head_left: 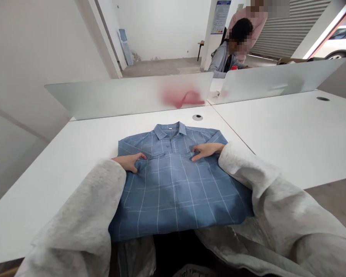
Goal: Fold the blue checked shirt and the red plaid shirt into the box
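Observation:
A blue long-sleeved shirt with a pale check lies front up, its collar pointing away from me and its lower part hanging over the near table edge. A raised crease runs across its chest between my hands. On the left side of that crease, my left hand holds the cloth, thumb and forefinger curved around a bit of it. Opposite, my right hand grips the cloth in the same way below the right shoulder. Some fingertips are hidden in the fabric.
The white table has a frosted divider along its far side and a round cable hole beyond the collar. A second white table adjoins on the right. Two people are behind the divider, one in a grey sleeve.

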The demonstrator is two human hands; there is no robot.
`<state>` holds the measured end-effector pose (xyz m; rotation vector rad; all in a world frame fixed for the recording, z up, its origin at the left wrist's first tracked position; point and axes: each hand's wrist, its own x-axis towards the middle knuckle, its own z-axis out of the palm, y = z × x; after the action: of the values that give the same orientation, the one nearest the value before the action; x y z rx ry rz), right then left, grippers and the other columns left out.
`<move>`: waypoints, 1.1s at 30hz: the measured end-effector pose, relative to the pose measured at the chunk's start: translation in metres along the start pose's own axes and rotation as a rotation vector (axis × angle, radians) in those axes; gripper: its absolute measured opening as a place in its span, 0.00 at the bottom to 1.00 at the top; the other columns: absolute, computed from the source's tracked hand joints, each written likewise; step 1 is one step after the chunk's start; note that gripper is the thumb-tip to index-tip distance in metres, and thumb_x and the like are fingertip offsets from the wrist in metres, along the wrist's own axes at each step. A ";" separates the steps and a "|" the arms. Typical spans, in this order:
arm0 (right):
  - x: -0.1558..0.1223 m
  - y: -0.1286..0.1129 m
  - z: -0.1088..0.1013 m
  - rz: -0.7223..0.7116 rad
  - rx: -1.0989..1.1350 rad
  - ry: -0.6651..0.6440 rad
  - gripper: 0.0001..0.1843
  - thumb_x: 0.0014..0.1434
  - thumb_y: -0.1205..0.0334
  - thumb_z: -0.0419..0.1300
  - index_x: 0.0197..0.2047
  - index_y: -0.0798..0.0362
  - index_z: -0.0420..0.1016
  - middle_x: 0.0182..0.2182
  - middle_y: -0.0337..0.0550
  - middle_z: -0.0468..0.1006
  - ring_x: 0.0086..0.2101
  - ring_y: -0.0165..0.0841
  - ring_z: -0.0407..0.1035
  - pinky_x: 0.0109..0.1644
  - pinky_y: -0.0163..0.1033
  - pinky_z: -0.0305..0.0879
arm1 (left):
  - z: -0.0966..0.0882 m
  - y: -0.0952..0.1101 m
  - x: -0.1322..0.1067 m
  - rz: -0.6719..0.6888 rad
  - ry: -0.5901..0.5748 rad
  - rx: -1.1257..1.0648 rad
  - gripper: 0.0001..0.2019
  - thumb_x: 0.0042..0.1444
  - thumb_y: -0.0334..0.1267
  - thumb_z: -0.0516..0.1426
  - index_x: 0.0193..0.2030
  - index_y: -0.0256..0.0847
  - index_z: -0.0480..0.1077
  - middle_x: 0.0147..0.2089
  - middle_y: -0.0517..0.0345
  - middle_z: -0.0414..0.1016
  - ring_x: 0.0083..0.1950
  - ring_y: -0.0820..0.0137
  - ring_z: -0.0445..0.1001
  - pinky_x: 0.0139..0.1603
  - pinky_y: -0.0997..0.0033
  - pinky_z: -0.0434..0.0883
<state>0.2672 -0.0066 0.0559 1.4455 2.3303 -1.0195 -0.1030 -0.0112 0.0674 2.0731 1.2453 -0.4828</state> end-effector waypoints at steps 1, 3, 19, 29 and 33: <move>0.006 -0.002 0.000 0.030 -0.032 -0.025 0.33 0.46 0.39 0.63 0.46 0.57 0.69 0.43 0.50 0.74 0.42 0.41 0.68 0.43 0.40 0.62 | -0.002 0.005 0.005 -0.020 -0.024 0.046 0.39 0.39 0.40 0.61 0.61 0.35 0.56 0.37 0.55 0.74 0.34 0.64 0.72 0.33 0.71 0.66; 0.016 -0.008 0.000 0.031 -0.094 -0.073 0.32 0.42 0.38 0.65 0.41 0.56 0.70 0.38 0.47 0.74 0.38 0.39 0.68 0.39 0.38 0.60 | -0.007 0.017 0.015 -0.035 -0.040 0.091 0.39 0.36 0.45 0.64 0.57 0.36 0.58 0.32 0.59 0.73 0.33 0.65 0.71 0.33 0.70 0.65; -0.014 0.008 0.002 -0.190 0.373 -0.215 0.26 0.47 0.41 0.64 0.36 0.58 0.73 0.32 0.41 0.76 0.33 0.33 0.70 0.38 0.36 0.65 | -0.005 0.032 0.032 0.434 -0.238 -0.372 0.29 0.43 0.54 0.65 0.50 0.43 0.68 0.49 0.56 0.73 0.48 0.66 0.70 0.48 0.71 0.66; -0.030 -0.010 -0.010 -0.484 0.106 0.014 0.16 0.60 0.54 0.55 0.47 0.55 0.70 0.39 0.43 0.76 0.38 0.34 0.69 0.43 0.37 0.63 | -0.019 0.069 0.024 0.477 0.052 -0.210 0.14 0.60 0.46 0.53 0.45 0.39 0.69 0.39 0.56 0.74 0.41 0.69 0.71 0.45 0.71 0.66; -0.053 -0.017 -0.041 -0.536 0.085 0.261 0.13 0.62 0.58 0.52 0.48 0.52 0.69 0.40 0.42 0.76 0.38 0.33 0.69 0.43 0.38 0.63 | -0.052 0.071 -0.005 0.479 0.330 -0.143 0.12 0.62 0.44 0.50 0.46 0.42 0.70 0.44 0.57 0.76 0.44 0.69 0.73 0.46 0.70 0.67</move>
<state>0.2859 -0.0223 0.1207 1.0464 2.9963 -1.1141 -0.0444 -0.0010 0.1321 2.2844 0.8721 0.1670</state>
